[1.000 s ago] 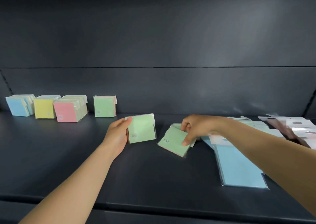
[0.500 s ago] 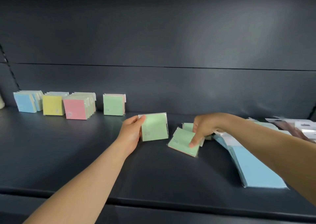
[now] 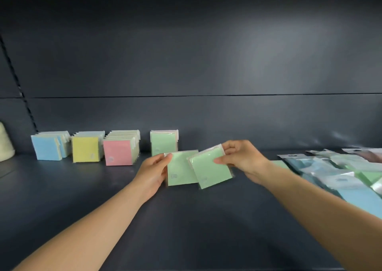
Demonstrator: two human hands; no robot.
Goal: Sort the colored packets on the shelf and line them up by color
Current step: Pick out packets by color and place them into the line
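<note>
right hand [image 3: 241,159] now up off dark shelf [image 3: 186,219], green packet [image 3: 210,169] pinched

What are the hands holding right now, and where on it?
Left hand grips one green packet by its left edge; right hand pinches another green packet at its upper right corner.

Front shelf [image 3: 186,229]: bare, open run edge to edge.
Back left: blue [image 3: 46,147], yellow [image 3: 85,149], pink [image 3: 118,152], green [image 3: 163,143] rows upright against wall.
Pink–green gap: narrow, open.
Right: loose pile [image 3: 341,173] blocks shelf.
Far left: cream object [image 3: 5,144].
</note>
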